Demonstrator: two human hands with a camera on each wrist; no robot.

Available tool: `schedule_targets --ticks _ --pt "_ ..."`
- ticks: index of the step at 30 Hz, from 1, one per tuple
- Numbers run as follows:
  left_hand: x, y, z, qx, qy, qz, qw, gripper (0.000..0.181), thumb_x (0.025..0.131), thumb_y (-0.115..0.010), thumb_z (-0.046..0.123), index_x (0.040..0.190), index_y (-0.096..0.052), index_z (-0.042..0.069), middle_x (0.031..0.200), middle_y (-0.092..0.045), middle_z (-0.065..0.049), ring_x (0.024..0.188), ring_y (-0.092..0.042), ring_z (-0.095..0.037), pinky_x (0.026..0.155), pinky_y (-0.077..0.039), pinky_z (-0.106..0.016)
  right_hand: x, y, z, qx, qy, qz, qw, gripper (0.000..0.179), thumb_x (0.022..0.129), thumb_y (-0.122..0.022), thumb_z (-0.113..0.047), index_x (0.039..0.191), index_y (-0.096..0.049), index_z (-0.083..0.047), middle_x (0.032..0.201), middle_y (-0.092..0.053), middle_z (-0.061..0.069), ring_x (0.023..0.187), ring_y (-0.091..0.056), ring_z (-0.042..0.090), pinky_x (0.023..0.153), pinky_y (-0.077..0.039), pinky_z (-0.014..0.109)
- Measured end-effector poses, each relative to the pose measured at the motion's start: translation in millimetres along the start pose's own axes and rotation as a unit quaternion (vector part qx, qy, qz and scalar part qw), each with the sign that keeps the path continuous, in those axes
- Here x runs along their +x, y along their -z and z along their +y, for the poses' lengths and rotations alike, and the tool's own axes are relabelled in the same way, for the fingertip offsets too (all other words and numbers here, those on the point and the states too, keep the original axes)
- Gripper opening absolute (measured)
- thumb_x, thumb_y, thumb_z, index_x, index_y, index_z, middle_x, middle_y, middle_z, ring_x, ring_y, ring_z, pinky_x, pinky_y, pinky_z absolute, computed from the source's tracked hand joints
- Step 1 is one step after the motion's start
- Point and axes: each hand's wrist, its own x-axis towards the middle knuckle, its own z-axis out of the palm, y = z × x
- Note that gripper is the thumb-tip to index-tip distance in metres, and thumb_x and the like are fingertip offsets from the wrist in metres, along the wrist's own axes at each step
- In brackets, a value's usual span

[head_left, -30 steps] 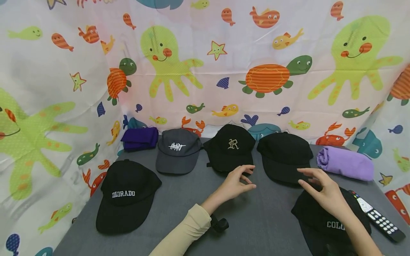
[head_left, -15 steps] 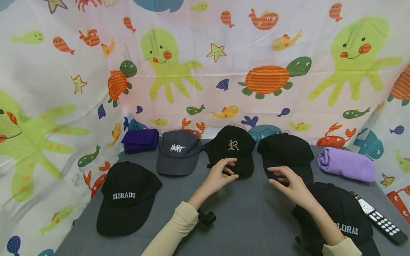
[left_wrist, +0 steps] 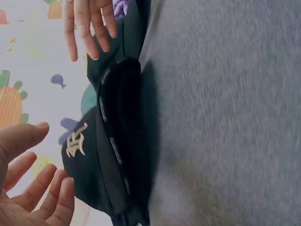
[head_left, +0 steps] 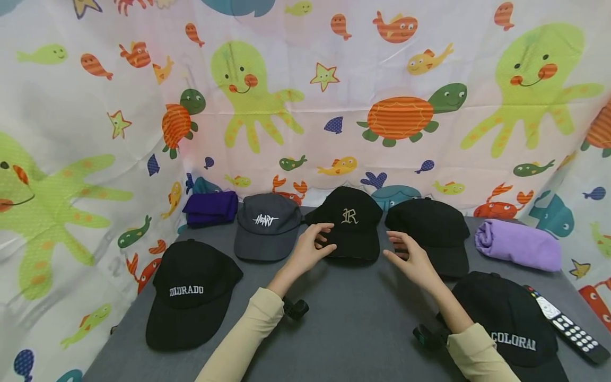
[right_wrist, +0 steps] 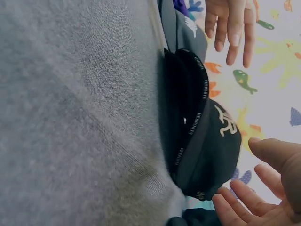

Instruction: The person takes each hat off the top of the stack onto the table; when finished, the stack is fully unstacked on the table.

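A black cap (head_left: pixel 353 217) with a gold R-like letter sits in the back row, its brim facing me. At its left side is my left hand (head_left: pixel 307 252), thumb and fingers spread apart with nothing between them. My right hand (head_left: pixel 412 262) hovers at the cap's right, also holding nothing, in front of a plain black cap (head_left: pixel 427 225). In the left wrist view the left fingertips (left_wrist: pixel 66 186) lie close to the lettered cap; whether they touch it I cannot tell. The right wrist view shows the right fingertips (right_wrist: pixel 221 197) near the cap's other side.
A dark grey cap (head_left: pixel 267 228) and a folded dark purple cloth (head_left: pixel 210 208) lie at back left. A black cap with white lettering (head_left: pixel 191 294) stands at left, a similar cap (head_left: pixel 511 318) at right. Near it lie a remote control (head_left: pixel 568 326) and a rolled lilac cloth (head_left: pixel 517 244).
Both hands have moved left and slightly forward. The right hand has come away from above the right-hand lettered cap toward the middle black cap. The caps in the back row have not moved.
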Motion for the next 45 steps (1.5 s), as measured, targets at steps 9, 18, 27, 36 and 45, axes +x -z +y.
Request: schedule_targets --ticks 9,18,27,36,45 --pt "11.6 4.3 -25.4 0.026 0.081 -0.042 0.9955 0.055 0.088 -0.064 0.027 0.135 -0.044 0.005 0.131 -0.045 -0.018 0.112 -0.049 -0.036 0.088 -0.045 -0.044 22.6 -20 19 0.040 -0.073 -0.038 0.9958 0.064 0.092 -0.057 -0.034 0.143 -0.029 -0.007 0.138 -0.036 0.028 0.121 -0.043 0.045 0.096 -0.041 0.052" --pt "24.9 -6.3 -45.0 -0.014 0.150 -0.053 0.9872 0.067 0.088 -0.064 0.030 0.142 -0.031 0.006 0.137 -0.040 -0.021 0.116 -0.049 -0.034 0.094 -0.044 -0.044 39.9 -34 32 0.021 -0.112 -0.036 0.9928 0.075 0.091 -0.059 -0.034 0.146 -0.018 -0.004 0.137 -0.036 0.032 0.122 -0.041 0.047 0.097 -0.038 0.055" --pt "40.7 -16.0 -48.7 -0.059 0.185 -0.013 0.9808 0.070 0.086 -0.066 0.026 0.142 -0.031 0.005 0.139 -0.038 -0.022 0.121 -0.045 -0.039 0.099 -0.040 -0.046 55.3 -41 33 0.042 -0.144 -0.023 0.9884 0.081 0.088 -0.062 -0.038 0.148 -0.015 -0.009 0.138 -0.037 0.028 0.123 -0.039 0.043 0.098 -0.035 0.055" --pt "46.3 -19.6 -51.4 -0.075 0.202 0.009 0.9765 0.070 0.083 -0.070 0.024 0.141 -0.035 0.009 0.138 -0.039 -0.020 0.121 -0.045 -0.039 0.098 -0.040 -0.047 64.7 -44 38 0.090 -0.193 -0.024 0.9767 0.098 0.086 -0.063 -0.042 0.149 0.005 -0.010 0.146 -0.022 0.029 0.134 -0.026 0.042 0.106 -0.028 0.053" --pt "45.2 -20.4 -52.8 -0.079 0.200 0.032 0.9762 0.072 0.081 -0.072 0.021 0.141 -0.034 0.010 0.136 -0.040 -0.019 0.115 -0.048 -0.037 0.094 -0.043 -0.046 69.9 -45 40 0.149 -0.207 -0.004 0.9669 0.103 0.083 -0.069 -0.034 0.149 0.007 -0.012 0.145 -0.024 0.026 0.131 -0.027 0.040 0.103 -0.031 0.053"
